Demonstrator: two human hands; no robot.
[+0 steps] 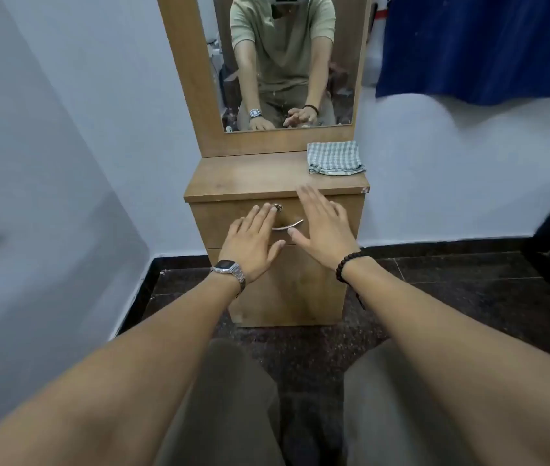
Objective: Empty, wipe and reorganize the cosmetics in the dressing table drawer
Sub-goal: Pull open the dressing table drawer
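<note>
- Drawer (pixel 233 223): top front of the small wooden dressing unit, just under the surface (pixel 250 178); closed, so cosmetics inside not visible.
- Drawer handle (pixel 287 225): curved metal bar, mid-front, w/ a round lock (pixel 277 207) just above-left of it.
- Left hand (pixel 250 242): flat, fingers straight & spread, fingertips by the lock, holding nothing. Can't tell if it touches the front or hovers.
- Right hand (pixel 325 227): also flat & spread, holding nothing, thumb tip just right of the handle, fingers reaching up toward the surface edge.
- Checked cloth (pixel 335 158): folded, far-right corner of the surface, ready for wiping.
- Mirror (pixel 287 62) rises behind the surface; blue fabric (pixel 478 45) hangs far right; dark tiled floor (pixel 435 297) below.
- Step in hand, my read: opening the drawer. To do well: hook fingers of one hand under the handle's middle, pull straight toward the near side, steady the unit w/ the other hand so it doesn't tip or slide; go slow so bottles inside don't topple.
</note>
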